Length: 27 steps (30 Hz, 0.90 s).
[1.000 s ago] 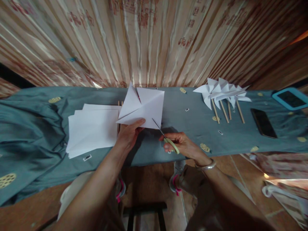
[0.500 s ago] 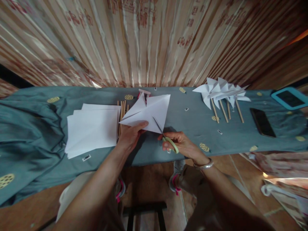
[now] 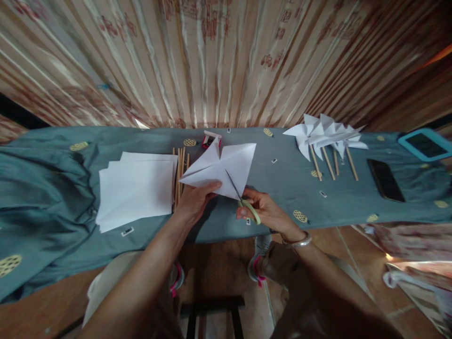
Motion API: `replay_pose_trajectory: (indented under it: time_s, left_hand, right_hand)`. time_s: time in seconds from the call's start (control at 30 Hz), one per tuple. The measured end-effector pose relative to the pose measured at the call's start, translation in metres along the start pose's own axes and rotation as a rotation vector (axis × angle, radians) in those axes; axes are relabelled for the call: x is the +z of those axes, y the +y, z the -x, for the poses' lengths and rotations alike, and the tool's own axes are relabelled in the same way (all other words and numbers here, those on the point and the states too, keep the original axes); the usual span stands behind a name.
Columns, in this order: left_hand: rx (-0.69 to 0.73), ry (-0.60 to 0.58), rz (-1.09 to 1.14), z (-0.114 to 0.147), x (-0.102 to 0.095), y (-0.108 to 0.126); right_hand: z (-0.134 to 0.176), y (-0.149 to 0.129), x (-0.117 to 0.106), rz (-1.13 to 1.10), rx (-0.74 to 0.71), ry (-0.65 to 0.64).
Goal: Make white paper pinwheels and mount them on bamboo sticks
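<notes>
A white square sheet of paper (image 3: 226, 162) with slits cut in from its corners is pinched by my left hand (image 3: 195, 200), thumb on top near the lower edge. My right hand (image 3: 263, 207) grips scissors (image 3: 250, 210) by their pale green handles. Their blades lie across the paper's lower right corner, pointing toward its middle. Just left of the paper, several thin wooden sticks (image 3: 179, 172) lie on the cloth, partly behind my left hand. Behind the paper's far edge sits a small red-and-white open box (image 3: 211, 138) with dark contents.
A stack of white paper sheets (image 3: 137, 188) lies at left. Several white paper pinwheels (image 3: 326, 134) on wooden sticks rest at the right. Beyond them are a black phone (image 3: 384, 180) and a blue-framed device (image 3: 425, 143). A green cloth (image 3: 275, 179) covers the table; a curtain (image 3: 226, 66) hangs behind.
The paper has shifted slightly right and toward me, showing more of the red box. The scissor blades look closer together and sit farther into the corner.
</notes>
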<state>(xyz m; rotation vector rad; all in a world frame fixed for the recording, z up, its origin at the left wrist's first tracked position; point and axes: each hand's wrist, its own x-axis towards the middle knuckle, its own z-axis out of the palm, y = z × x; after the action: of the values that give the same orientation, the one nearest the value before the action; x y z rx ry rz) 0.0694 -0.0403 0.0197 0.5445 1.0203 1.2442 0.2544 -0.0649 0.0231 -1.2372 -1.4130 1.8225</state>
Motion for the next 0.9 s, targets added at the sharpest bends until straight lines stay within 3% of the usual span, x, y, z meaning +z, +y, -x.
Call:
replay_pose_trajectory:
  time_s: [0.37, 0.9]
  left_hand:
    - [-0.011, 0.039, 0.013, 0.002, 0.0036, 0.0035]
    - [-0.055, 0.006, 0.032, 0.0032, 0.0038, 0.0006]
  right_hand:
    - [-0.0001, -0.0002, 0.0001, -0.043, 0.017, 0.016]
    - [-0.0034, 0.0055, 0.0011, -0.075, 0.009, 0.029]
